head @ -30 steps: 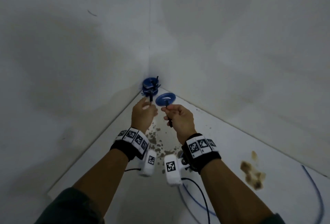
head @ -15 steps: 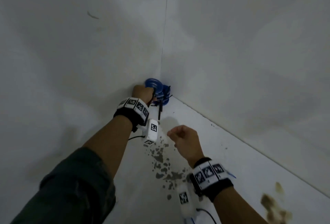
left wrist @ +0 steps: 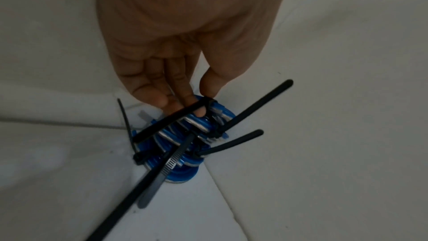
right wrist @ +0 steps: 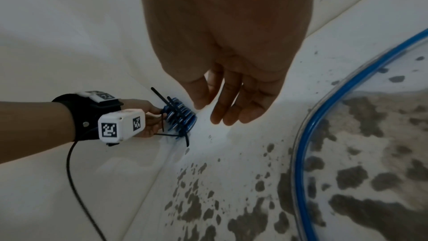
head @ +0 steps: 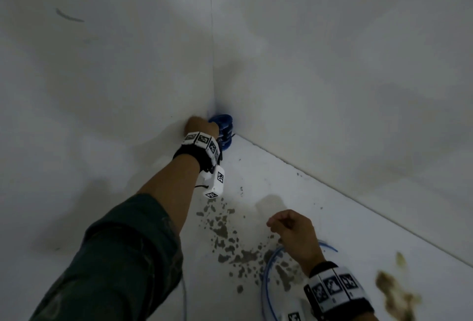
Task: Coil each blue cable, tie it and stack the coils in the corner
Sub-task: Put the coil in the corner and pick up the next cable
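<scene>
In the corner where two white walls met the floor stood a stack of blue coils (left wrist: 185,135) (black zip ties sticking out). The left hand (left wrist: 176,58) pinched the top coil. The right hand (right wrist: 231,72) hung relaxed, empty, near a loose blue cable (right wrist: 324,116).

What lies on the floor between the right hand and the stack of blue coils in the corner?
Head view: bare white floor with dark specks separates the right hand from the coil stack; nothing else there.
</scene>
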Demonstrator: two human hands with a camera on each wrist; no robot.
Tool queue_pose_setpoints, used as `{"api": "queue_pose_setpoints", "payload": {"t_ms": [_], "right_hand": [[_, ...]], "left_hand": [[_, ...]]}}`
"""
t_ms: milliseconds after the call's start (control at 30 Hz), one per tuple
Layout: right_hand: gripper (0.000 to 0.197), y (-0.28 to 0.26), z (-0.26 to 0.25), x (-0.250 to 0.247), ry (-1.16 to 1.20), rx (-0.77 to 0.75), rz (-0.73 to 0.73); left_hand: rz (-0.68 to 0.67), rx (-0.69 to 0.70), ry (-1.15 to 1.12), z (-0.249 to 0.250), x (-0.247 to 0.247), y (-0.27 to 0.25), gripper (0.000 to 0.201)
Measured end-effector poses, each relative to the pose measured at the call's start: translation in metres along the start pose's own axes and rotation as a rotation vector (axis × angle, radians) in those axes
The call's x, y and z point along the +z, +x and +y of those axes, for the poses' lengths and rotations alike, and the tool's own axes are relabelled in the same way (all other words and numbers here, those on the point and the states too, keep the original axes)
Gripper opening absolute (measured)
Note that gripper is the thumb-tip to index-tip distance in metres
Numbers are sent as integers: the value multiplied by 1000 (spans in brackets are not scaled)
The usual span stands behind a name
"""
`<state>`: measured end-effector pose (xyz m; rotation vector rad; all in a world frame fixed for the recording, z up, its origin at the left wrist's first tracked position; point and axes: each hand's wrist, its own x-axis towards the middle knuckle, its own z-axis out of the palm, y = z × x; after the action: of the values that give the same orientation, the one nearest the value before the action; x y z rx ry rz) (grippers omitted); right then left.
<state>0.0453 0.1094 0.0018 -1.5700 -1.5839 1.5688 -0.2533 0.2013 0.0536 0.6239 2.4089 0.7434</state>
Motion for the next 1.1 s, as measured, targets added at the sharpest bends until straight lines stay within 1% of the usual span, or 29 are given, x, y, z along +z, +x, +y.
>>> {"api": "queue_pose_setpoints", "payload": {"t_ms": [33,100,133,167,200,233,267,300,333,367,433,467,500,533,600,667,733,800,833,900,933,1033,1100], "right_hand": [[9,-1,0,-1,14,-1,10],[16,-6,4,-5,44,6,48],[18,-10,8,-8,53,14,78],[18,-15,12,-13,59,26,111],[17,-20,17,-17,53,39,142],[14,-26,22,-21,35,56,171],[11,-30,28,-25,3,74,194],[11,-34,35,-29,-43,90,206],[13,-40,43,-33,-95,107,210],[15,-45,50,-36,-146,115,206],[20,-55,61,-39,-214,122,215],[21,-63,65,-41,-227,123,228],[20,-70,70,-43,-232,121,239],[20,-79,73,-44,-227,127,247],[19,-95,77,-48,-208,152,244],[18,-112,80,-51,-190,185,228],[17,-128,83,-54,-188,210,197],[16,-141,87,-53,-233,216,153],[15,-148,89,-51,-261,213,130],[12,-160,92,-47,-320,203,94],[12,-166,94,-44,-343,194,90],[28,-182,97,-35,-354,135,152],[39,-188,94,-33,-342,81,217]], "left_hand": [[4,16,21,0,-1,-3,35],[49,68,-25,-6,3,-9,30],[102,136,-75,-11,7,-16,27],[177,242,-141,-17,13,-26,23],[252,379,-202,-25,19,-40,21],[283,531,-245,-34,26,-58,20],[255,671,-266,-45,35,-79,18],[156,768,-271,-58,47,-99,16],[4,829,-239,-70,58,-121,15],[-155,854,-156,-81,68,-140,14],[-436,806,92,-95,88,-176,22],[-536,760,234,-100,97,-193,27],[-590,721,372,-103,105,-208,29],[-597,697,487,-107,113,-219,27],[-539,659,605,-108,122,-235,19],[-493,608,611,-109,124,-243,20],[-494,566,595,-110,123,-248,22],[-490,540,622,-111,118,-252,14],[-481,536,635,-113,116,-253,13],[-471,540,647,-116,112,-259,28],[-460,542,639,-116,108,-264,28],[-394,597,564,-112,104,-282,12],[-359,654,516,-107,104,-294,15]]}}
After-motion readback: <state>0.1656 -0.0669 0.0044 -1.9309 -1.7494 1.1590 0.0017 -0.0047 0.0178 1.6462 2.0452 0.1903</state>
